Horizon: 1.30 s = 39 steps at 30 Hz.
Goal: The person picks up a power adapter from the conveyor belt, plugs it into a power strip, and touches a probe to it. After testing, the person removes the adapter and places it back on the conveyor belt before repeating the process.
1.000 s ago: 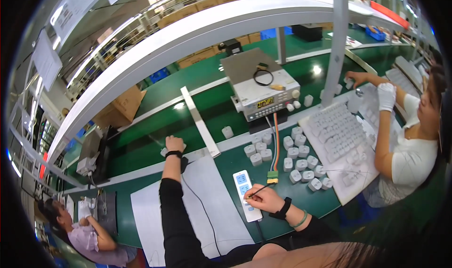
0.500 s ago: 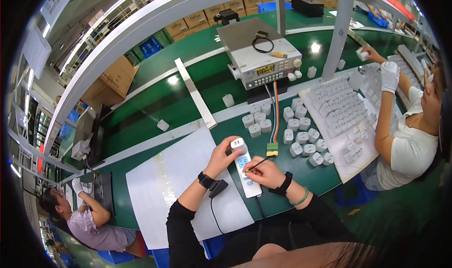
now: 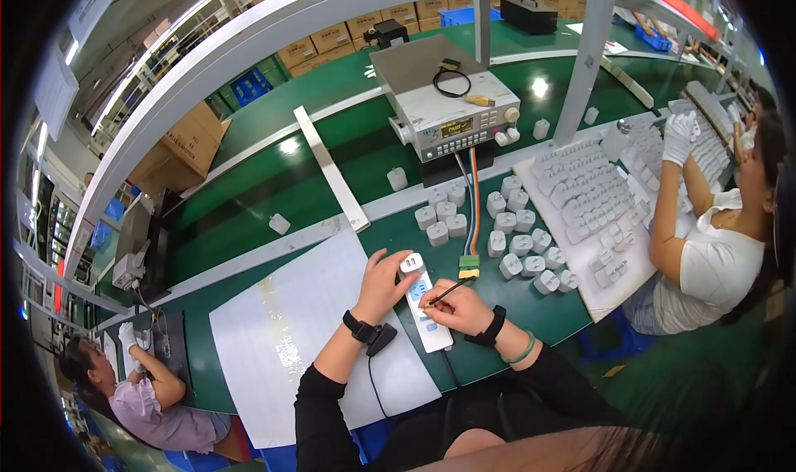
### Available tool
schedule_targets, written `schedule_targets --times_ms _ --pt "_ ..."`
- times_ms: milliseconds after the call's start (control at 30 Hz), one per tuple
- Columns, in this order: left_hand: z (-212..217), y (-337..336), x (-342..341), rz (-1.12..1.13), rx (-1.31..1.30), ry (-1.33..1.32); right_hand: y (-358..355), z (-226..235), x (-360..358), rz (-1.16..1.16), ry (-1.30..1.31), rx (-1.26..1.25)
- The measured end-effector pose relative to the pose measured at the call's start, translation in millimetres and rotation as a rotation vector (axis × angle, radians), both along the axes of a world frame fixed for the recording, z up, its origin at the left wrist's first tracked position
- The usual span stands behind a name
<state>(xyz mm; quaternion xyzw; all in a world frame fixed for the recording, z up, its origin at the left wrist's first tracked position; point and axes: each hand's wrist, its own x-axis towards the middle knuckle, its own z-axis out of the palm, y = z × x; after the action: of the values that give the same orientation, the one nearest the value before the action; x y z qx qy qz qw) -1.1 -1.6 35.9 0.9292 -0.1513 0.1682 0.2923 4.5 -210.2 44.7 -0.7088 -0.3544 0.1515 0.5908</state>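
Observation:
A white power strip point(image 3: 434, 336) with blue sockets lies in front of me, and a white two-port USB charger point(image 3: 410, 263) stands in its far end. My left hand point(image 3: 381, 286) is at the charger's left side, thumb and index finger against it, the other fingers raised. Just right of the strip, my right hand point(image 3: 461, 308) pinches a thin black cable point(image 3: 448, 292) near its end; the plug tip is mostly hidden by my fingers. That cable leads up to a green and yellow connector board point(image 3: 469, 266), from which rainbow wires run to a grey test instrument point(image 3: 452, 99) with a lit display.
Several white chargers point(image 3: 522, 245) stand right of the wires. A white board point(image 3: 580, 285) of chargers lies beyond them, beside a gloved co-worker point(image 3: 713, 240). White sheeting point(image 3: 249, 348) covers the bench at left; another co-worker point(image 3: 157, 397) sits there. A grey frame post point(image 3: 587, 66) rises behind.
My view has shifted slightly. My left hand's fingers have loosened and lifted around the charger. The instrument's display looks different. The co-worker at right has drawn back the hand that held a charger.

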Motion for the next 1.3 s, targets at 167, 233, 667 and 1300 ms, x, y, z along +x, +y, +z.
schedule_targets --times_ms 167,233,667,1300 --pt "5.3 -0.1 -5.6 0.042 -0.198 -0.008 -0.6 0.2 0.9 -0.019 -0.072 0.009" --pt "4.2 1.7 -17.9 0.03 -0.302 -0.032 -3.1 4.5 -2.4 -0.041 -0.118 0.013" --pt "-9.0 -13.9 -53.8 -0.214 -0.294 0.233 23.8 40.2 25.5 -0.241 -0.294 0.157" --pt "49.6 72.7 152.4 0.267 -0.061 0.047 44.2 -5.7 47.4 -0.229 -0.23 0.031"
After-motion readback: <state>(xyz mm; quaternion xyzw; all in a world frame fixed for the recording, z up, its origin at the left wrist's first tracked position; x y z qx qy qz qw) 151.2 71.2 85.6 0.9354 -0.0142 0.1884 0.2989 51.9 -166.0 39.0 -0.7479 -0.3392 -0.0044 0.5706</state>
